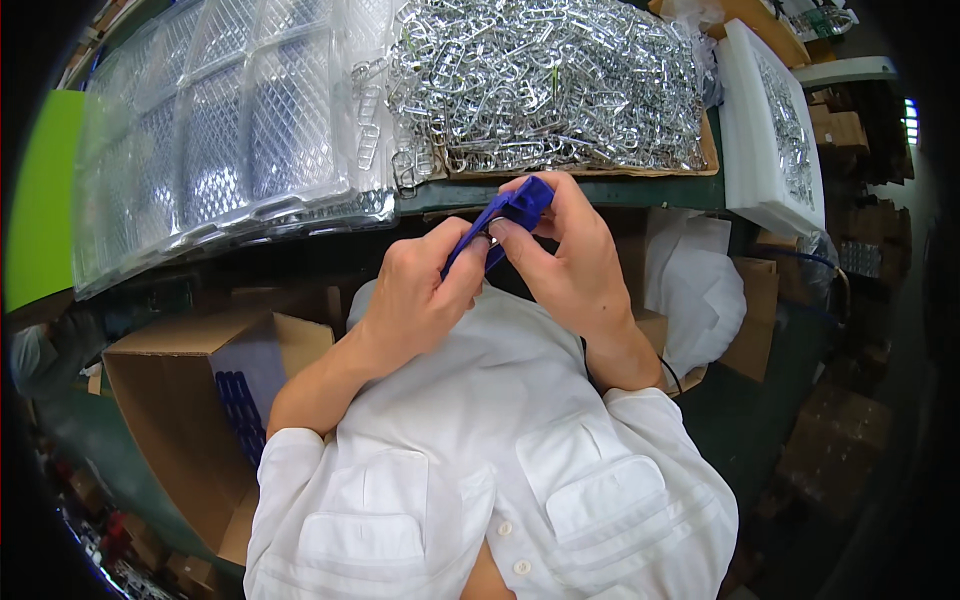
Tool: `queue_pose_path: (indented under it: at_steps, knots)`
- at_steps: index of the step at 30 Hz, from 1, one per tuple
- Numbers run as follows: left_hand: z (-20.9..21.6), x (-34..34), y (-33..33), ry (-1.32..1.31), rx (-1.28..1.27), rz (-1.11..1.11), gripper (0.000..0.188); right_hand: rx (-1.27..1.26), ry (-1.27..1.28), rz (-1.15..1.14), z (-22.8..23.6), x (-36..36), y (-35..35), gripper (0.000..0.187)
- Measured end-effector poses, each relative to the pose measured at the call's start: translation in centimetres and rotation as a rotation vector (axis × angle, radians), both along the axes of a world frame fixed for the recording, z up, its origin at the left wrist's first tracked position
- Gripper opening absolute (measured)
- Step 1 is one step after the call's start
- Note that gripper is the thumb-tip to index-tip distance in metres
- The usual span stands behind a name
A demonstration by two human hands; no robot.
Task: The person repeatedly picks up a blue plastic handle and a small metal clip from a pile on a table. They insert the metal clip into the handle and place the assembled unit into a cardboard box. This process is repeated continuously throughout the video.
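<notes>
In front of my chest, both hands grip a blue plastic part, a long piece with a blocky, hollow-looking end up and to the right. My left hand pinches its lower left end between thumb and fingers. Around the blocky end curl the fingers of my right hand, its thumb pressed on the middle. A small bit of shiny metal shows by the thumbs; its shape is mostly hidden. Just beyond the hands lies a big heap of bent metal wire clips.
Stacked clear plastic trays cover the bench's left side. A white foam tray with metal clips leans at the right. Below left, an open cardboard box has several blue parts inside. White wrapping hangs at right.
</notes>
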State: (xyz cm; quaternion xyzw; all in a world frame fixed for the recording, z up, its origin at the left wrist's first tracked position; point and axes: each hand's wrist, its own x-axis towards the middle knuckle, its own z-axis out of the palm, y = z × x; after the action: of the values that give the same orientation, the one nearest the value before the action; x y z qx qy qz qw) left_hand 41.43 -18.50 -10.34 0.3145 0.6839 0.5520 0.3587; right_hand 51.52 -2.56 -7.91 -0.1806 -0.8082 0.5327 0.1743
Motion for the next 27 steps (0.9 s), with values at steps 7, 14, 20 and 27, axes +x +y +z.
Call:
queue_pose_path:
  at_steps: [7, 14, 20, 27]
  knots:
    - [-1.0, 0.0, 0.6, 0.030, -0.004, 0.138, 0.025, 0.026, -0.032, -0.037, -0.6, -0.9, -0.2, 0.030]
    - [-3.5, -1.0, 0.6, 0.027, -0.064, 0.180, 0.027, 0.223, -0.135, -0.094, -2.9, -3.1, -0.7, 0.029]
    - [-1.0, -2.2, -0.9, -0.058, -0.061, 0.037, 0.024, -0.333, -0.014, 0.003, -3.2, -3.6, 0.9, 0.024]
    - [2.9, -2.9, -4.1, 0.404, 0.242, 0.016, 0.055, -0.108, 0.289, 0.351, -0.2, -0.1, 4.6, 0.050]
